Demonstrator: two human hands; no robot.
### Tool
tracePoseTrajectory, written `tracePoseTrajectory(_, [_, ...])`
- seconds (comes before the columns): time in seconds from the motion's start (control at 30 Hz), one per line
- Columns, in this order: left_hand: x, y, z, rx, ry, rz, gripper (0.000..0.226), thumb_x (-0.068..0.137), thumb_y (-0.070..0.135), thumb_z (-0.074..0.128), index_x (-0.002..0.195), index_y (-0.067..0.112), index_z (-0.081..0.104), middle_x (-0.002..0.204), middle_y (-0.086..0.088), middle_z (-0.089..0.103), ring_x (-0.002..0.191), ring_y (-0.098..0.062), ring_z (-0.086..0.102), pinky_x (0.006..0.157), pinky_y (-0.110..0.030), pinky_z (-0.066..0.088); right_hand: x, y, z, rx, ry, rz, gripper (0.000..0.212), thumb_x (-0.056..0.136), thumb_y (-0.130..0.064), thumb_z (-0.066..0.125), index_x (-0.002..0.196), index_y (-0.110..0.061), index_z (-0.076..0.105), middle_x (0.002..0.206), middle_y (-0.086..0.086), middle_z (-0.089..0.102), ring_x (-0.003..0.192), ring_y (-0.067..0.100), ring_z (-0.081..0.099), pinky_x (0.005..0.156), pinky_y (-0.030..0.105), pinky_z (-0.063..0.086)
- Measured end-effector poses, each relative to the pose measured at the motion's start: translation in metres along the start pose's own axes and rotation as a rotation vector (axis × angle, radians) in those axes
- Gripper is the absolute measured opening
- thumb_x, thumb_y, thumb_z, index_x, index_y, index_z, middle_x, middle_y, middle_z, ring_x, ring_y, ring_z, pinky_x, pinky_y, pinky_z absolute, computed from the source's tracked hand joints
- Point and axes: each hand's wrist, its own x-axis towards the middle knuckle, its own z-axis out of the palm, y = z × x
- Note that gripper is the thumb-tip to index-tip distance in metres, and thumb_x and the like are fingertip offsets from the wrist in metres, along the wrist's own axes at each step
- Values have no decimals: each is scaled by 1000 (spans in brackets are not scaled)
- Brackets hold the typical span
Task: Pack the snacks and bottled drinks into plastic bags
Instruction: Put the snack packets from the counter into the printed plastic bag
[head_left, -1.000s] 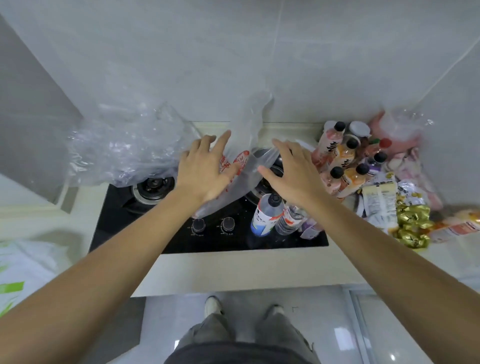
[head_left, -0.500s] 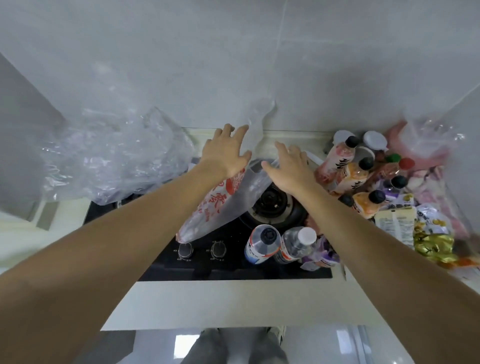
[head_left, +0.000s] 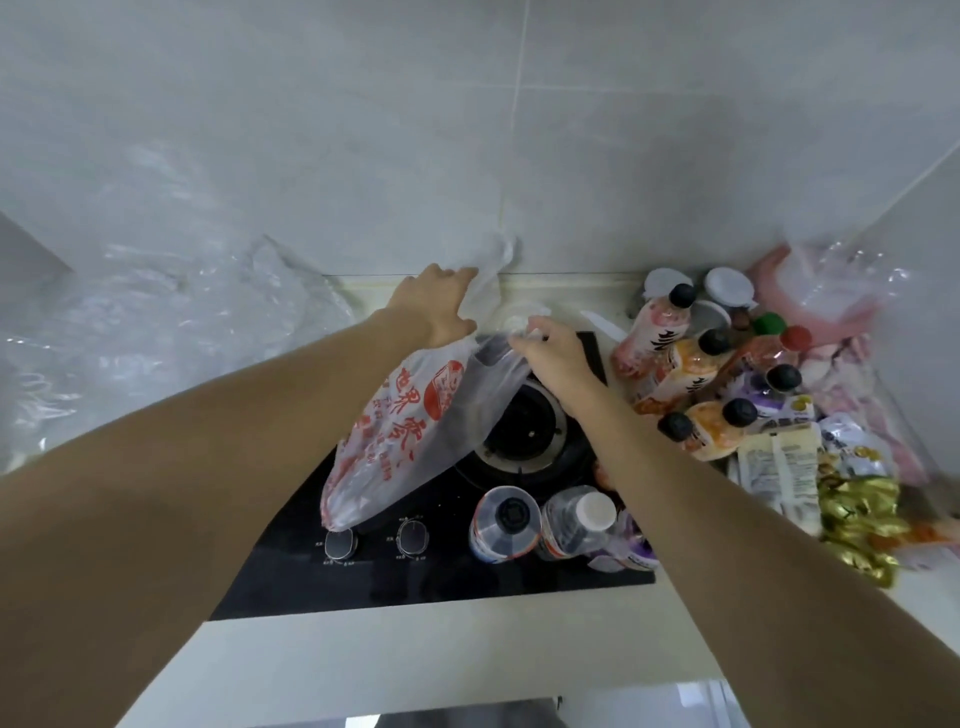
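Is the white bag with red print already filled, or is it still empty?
Empty, as far as shown: the bag hangs flat and limp over the stove, with no bulge. Both hands, left and right, hold its top.

A bag (head_left: 410, 426) is held above the hob (head_left: 447, 566), between the left hand (head_left: 434, 304) and the right hand (head_left: 550, 351). Two bottles (head_left: 540, 519) are laid on the hob, right of the knobs (head_left: 376, 538). Further bottles (head_left: 691, 364) and snacks (head_left: 810, 467) are piled right of the hob. Loose bags (head_left: 171, 322) are heaped at its left, against the wall (head_left: 363, 130).
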Motion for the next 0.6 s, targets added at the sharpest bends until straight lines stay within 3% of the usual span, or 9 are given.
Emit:
tracePoseTrajectory(0.07, [-4, -4, 7, 44, -15, -95, 69, 94, 53, 58, 148, 15, 39, 125, -10, 61, 125, -31, 48, 94, -47, 47, -2, 4, -1, 78, 39, -29, 37, 98, -18, 66, 133, -10, 63, 132, 9, 63, 98, 9, 61, 70, 11, 48])
tracePoseTrajectory(0.13, [-12, -7, 13, 97, -1, -155, 65, 93, 60, 57, 136, 12, 47, 111, -10, 61, 116, -31, 53, 88, -43, 44, -6, 7, -1, 149, 72, -45, 29, 97, -14, 67, 125, -11, 68, 120, 5, 68, 95, 9, 64, 59, 7, 48])
tracePoseTrajectory(0.23, [-23, -9, 18, 139, 48, -187, 58, 94, 61, 58, 123, 11, 50, 100, -8, 62, 103, -30, 60, 83, -41, 39, -7, 14, 1, 230, 60, -66, 16, 94, -14, 71, 109, -19, 75, 110, 3, 72, 106, 24, 70, 77, 23, 58])
tracePoseTrajectory(0.33, [-36, -11, 20, 126, 138, -144, 37, 100, 49, 54, 111, 14, 55, 97, -8, 66, 99, -31, 63, 88, -41, 42, -11, 17, 3, 224, 49, -82, 15, 93, -15, 71, 97, -28, 75, 107, 1, 73, 104, 23, 71, 93, 40, 60])
tracePoseTrajectory(0.47, [-55, -20, 16, 46, 287, -81, 26, 101, 35, 50, 84, 16, 51, 85, -7, 61, 95, -32, 58, 85, -43, 44, -26, 4, 0, 154, -10, -141, 21, 92, -13, 69, 102, -30, 74, 113, 2, 70, 100, 25, 72, 89, 42, 63])
tracePoseTrajectory(0.6, [-77, -30, -10, -246, 444, 82, 21, 94, 19, 60, 76, 11, 53, 86, -6, 56, 92, -26, 52, 76, -38, 45, -46, -22, -5, 108, -35, -227, 30, 88, -2, 68, 104, -28, 73, 109, 6, 73, 99, 22, 73, 88, 43, 63])
